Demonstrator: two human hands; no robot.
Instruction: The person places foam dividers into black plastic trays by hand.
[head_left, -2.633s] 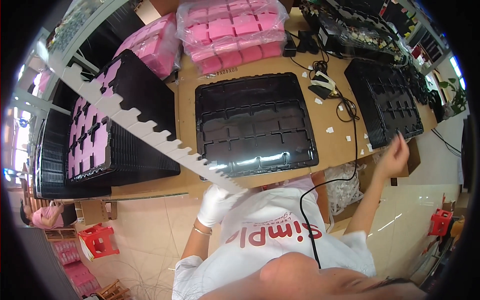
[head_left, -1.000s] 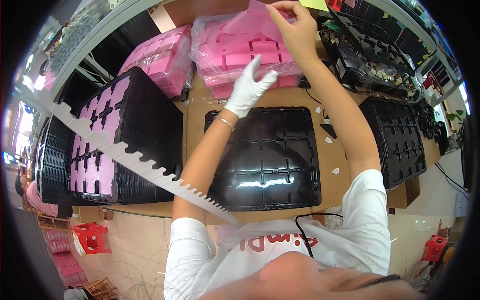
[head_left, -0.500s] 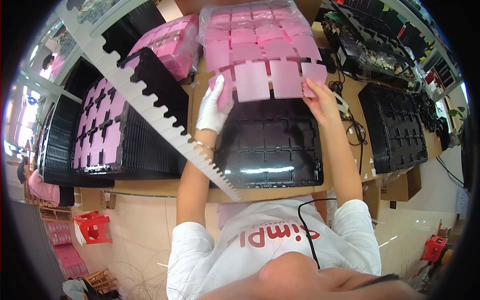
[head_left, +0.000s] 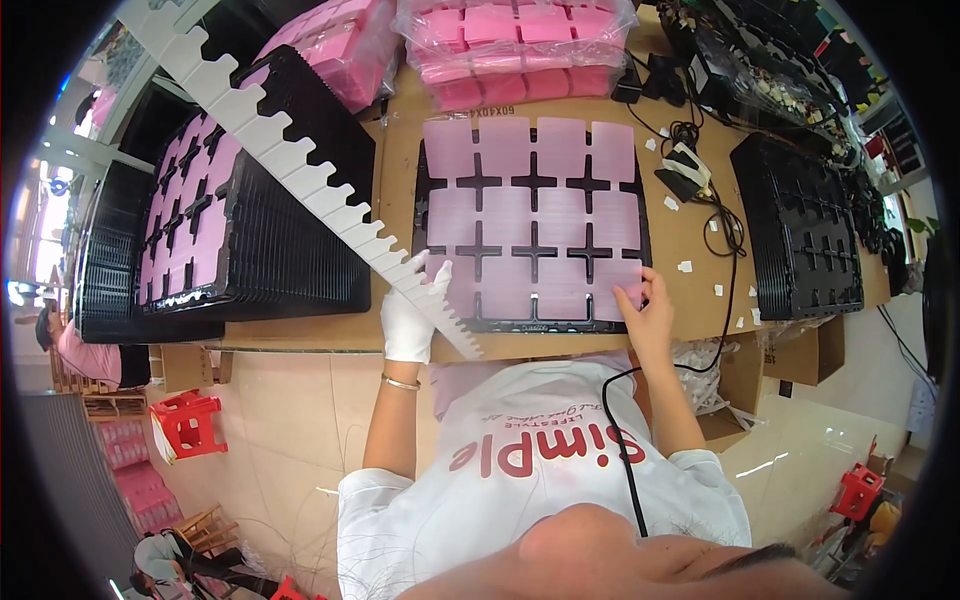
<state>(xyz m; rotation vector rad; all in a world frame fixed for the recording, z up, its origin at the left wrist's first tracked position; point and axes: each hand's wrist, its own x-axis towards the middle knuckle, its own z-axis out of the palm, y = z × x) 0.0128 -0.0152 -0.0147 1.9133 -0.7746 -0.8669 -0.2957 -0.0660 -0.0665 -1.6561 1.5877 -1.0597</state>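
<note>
A thin pink foam sheet (head_left: 508,215), cut with cross-shaped slots, lies over a black plastic tray (head_left: 645,215) in front of me. The tray's black cross ridges show up through the slots. My right hand (head_left: 648,312), bare, pinches the sheet's near right corner between thumb and fingers. At the near left corner is my left hand (head_left: 408,325) in a white glove, thumb and fingers at the sheet's edge. A white toothed strip (head_left: 290,170) crosses the view diagonally and partly hides those gloved fingers.
Tall stacks of black trays stand left (head_left: 290,220) and right (head_left: 800,230). Plastic-wrapped pink foam bundles (head_left: 520,60) sit at the back. A black cable (head_left: 735,240) and white scraps lie on the cardboard-covered table (head_left: 690,310). A red stool (head_left: 188,425) stands on the floor.
Both hands have come down toward me with the pink foam sheet from the bundle at the back. The sheet now covers the black tray, which was bare before.
</note>
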